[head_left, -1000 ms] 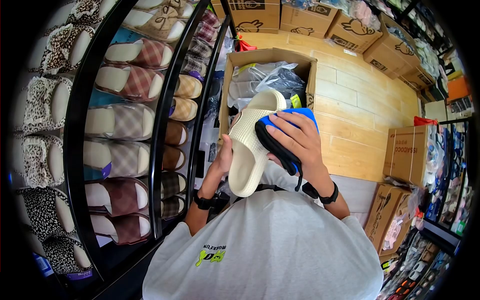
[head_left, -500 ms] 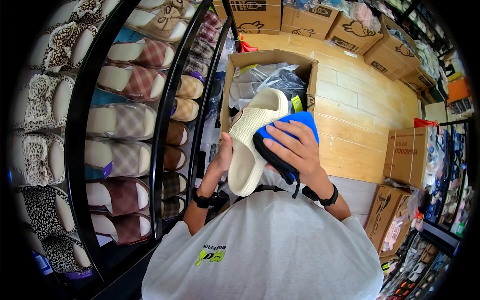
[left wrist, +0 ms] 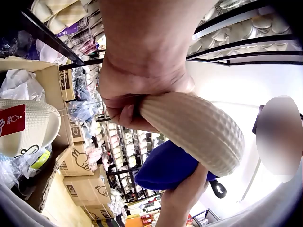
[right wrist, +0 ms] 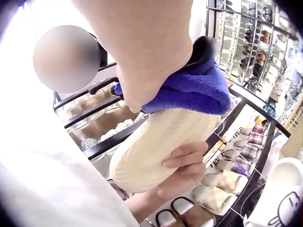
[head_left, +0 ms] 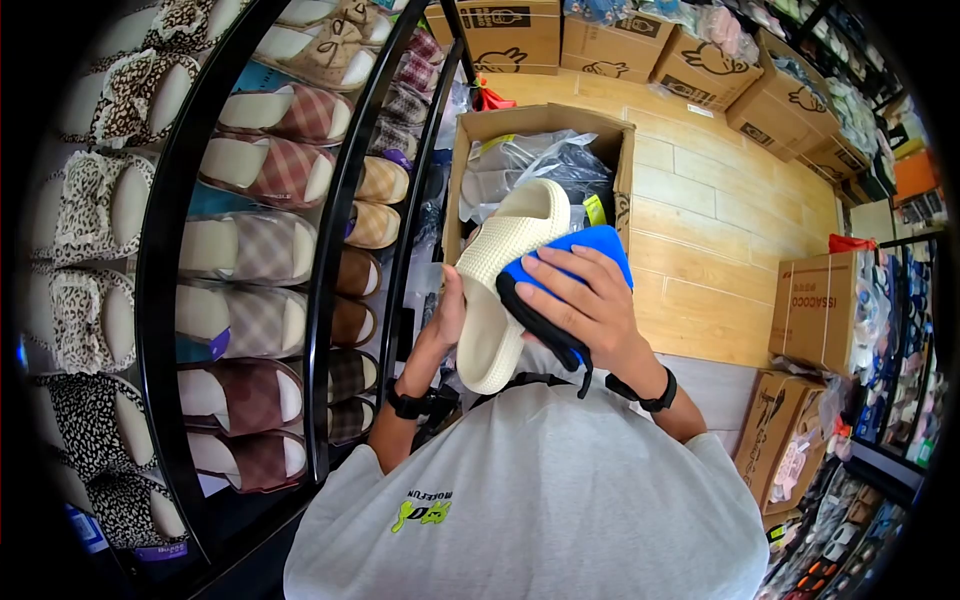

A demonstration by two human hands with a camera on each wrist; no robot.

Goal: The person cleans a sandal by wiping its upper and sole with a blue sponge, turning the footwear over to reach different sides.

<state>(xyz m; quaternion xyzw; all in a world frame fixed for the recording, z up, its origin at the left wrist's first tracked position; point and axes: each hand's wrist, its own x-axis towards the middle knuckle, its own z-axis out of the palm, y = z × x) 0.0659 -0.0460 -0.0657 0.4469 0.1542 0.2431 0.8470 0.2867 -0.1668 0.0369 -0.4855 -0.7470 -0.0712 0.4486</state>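
Cream and moulded, a slide sandal (head_left: 492, 262) is held aslant between the person's hands, in front of the torso and partly over an open cardboard box (head_left: 545, 114). Small raised nubs cover its broad strap and outer sides, while the footbed is a smooth, shallow trough rounded at the heel. The left hand (head_left: 448, 310) grips it by one side, fingers curled beneath against the pale sole, as the right wrist view shows. Across from it, the right hand (head_left: 597, 305) holds a soft, bunched cloth pad (head_left: 606, 245) with its fingers bent over it, pressing it to the sandal's near side; the pad is bright blue and fleecy, with black fabric along one edge and a dark loop dangling. In the left wrist view, a second cream slide (left wrist: 41, 130) carries a glossy red paper tag (left wrist: 13, 119), and a thin strand runs from it towards the left hand. Crinkled clear plastic bags (head_left: 560, 155) fill the box, which sits on smooth wood-look flooring (head_left: 695, 230). Beside it, black metal shelving (head_left: 330, 260) bears checked fabric slippers (head_left: 265, 245) with open toes and pale insoles.
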